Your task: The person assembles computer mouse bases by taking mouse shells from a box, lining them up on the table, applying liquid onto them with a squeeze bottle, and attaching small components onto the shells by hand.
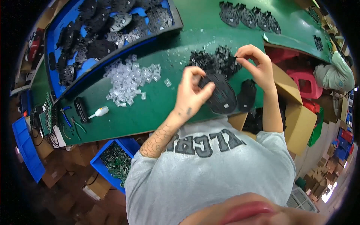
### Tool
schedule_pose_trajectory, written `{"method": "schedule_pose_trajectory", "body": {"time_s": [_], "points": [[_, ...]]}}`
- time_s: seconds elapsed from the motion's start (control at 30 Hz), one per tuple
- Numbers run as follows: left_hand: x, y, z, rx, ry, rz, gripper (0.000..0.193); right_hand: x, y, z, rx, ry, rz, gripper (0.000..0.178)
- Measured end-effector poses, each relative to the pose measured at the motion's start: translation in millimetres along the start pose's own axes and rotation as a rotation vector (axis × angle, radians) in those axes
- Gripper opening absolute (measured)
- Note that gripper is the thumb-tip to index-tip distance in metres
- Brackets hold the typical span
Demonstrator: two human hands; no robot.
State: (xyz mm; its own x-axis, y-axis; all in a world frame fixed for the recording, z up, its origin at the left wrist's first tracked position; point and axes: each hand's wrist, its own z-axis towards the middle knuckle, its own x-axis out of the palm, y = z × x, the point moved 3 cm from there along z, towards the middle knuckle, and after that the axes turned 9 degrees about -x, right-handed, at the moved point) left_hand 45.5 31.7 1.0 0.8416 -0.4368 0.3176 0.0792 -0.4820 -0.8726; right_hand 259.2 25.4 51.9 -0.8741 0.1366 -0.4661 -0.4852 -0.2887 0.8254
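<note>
Near the table's front edge, my left hand has its thumb and curled fingers on the upper left end of a black, slotted oval plastic part. Farther right, my right hand pinches a small black piece at the right side of a heap of small black plastic pieces. The exact shape of that pinched piece is too small to make out. Beside the oval part, to its right, lies another black plastic part.
A blue tray of black oval parts stands back left. Clear plastic pieces are heaped left of my hands, near a white bottle and pliers. Finished-looking black parts line the back. Cardboard boxes stand right.
</note>
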Motion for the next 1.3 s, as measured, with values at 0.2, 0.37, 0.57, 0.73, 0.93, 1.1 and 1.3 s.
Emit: {"method": "schedule_pose_trajectory", "body": {"time_s": [0.2, 0.37, 0.57, 0.73, 0.93, 1.1, 1.3], "points": [[-15, -9, 15, 0.098, 0.019, -0.048, 0.037, 29, 41, -6, -0.545, 0.198, -0.085, 0.02], [-15, -13, 13, 0.165, 0.012, -0.015, 0.036, 40, 47, -10, -0.664, 0.294, -0.299, 0.023], [-15, -14, 11, 0.19, 0.012, -0.001, 0.036, 40, 50, -10, -0.691, 0.358, -0.389, 0.023], [-15, -19, 10, 0.189, 0.009, -0.011, 0.037, 38, 52, -10, -0.639, 0.333, -0.356, 0.024], [-17, -22, 10, 0.218, -0.007, 0.015, 0.036, 31, 45, -9, -0.165, 0.02, -0.128, 0.013], [-17, -26, 7, 0.252, -0.078, 0.11, 0.037, 44, 36, -13, -0.025, -0.015, -0.079, 0.011], [-14, -23, 7, 0.264, -0.079, 0.075, 0.037, 60, 40, -10, -0.277, -0.013, -0.262, 0.017]]}}
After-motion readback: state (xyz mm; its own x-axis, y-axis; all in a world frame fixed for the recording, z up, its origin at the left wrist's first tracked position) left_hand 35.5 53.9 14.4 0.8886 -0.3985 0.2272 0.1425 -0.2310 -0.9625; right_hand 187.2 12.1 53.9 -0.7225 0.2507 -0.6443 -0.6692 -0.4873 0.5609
